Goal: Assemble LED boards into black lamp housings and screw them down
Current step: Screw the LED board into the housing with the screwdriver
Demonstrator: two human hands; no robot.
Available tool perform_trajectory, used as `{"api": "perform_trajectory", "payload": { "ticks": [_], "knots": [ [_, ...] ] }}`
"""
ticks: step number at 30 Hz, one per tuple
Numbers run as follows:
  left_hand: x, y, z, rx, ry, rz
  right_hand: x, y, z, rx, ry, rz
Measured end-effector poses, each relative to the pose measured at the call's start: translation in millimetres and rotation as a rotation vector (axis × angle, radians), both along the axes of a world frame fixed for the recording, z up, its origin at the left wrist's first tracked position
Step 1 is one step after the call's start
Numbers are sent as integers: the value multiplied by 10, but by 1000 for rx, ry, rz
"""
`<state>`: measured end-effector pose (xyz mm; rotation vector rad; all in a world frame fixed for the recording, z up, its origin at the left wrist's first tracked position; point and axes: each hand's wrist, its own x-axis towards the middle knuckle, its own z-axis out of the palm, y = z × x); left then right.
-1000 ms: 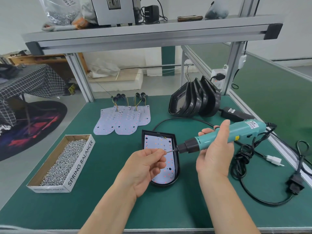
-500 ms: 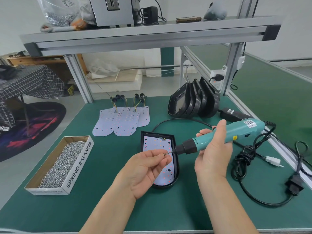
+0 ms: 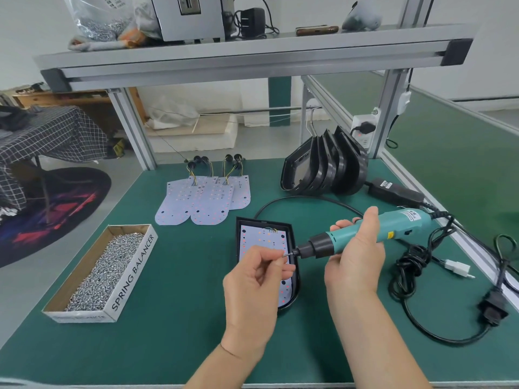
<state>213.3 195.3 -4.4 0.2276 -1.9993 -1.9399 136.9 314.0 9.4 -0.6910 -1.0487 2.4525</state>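
Observation:
A black lamp housing (image 3: pixel 292 234) lies flat on the green mat with a white LED board (image 3: pixel 258 238) seated in it. My right hand (image 3: pixel 355 254) grips a teal electric screwdriver (image 3: pixel 376 233), held nearly level above the housing with its bit pointing left. My left hand (image 3: pixel 257 279) pinches a small screw (image 3: pixel 284 255) between thumb and forefinger, right at the bit's tip. The lower half of the board is hidden behind my left hand.
A cardboard box of screws (image 3: pixel 101 272) sits at the left. Several spare LED boards (image 3: pixel 202 202) with wires lie behind the housing. Empty black housings (image 3: pixel 325 169) stand stacked at the back right. The screwdriver's power brick (image 3: pixel 393 192) and coiled black cables (image 3: pixel 412 272) lie at the right.
My left hand has turned slightly and holds the screw against the screwdriver bit. The screwdriver has stayed almost in place above the housing.

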Motion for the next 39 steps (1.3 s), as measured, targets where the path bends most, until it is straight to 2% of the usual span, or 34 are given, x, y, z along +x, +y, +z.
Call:
{"api": "perform_trajectory", "payload": {
  "ticks": [21,23,26,27,29,30,32,36,39],
  "knots": [
    [-82,-190,-17,83,-44,-187,-38,66,36,-17,49,15],
    [-104,-251,-44,13,-51,-165,-60,66,27,-2,56,8],
    [-255,-481,-104,-327,-72,125,-98,65,34,25,78,-3],
    [-332,-569,-105,-431,-122,197,-110,65,35,32,88,-11],
    [-498,-695,-116,-494,-336,154,-134,47,41,63,117,-31],
    [-580,-720,-137,-463,-440,84,-148,23,50,91,138,-43],
    [-697,-700,-163,-340,-533,-30,-182,-54,79,175,189,-68],
    [-748,-589,-206,-145,-559,-181,-278,-239,147,376,318,-92],
    [-741,-553,-274,-65,-558,-170,-386,-362,149,513,384,-71]
  ]
}}
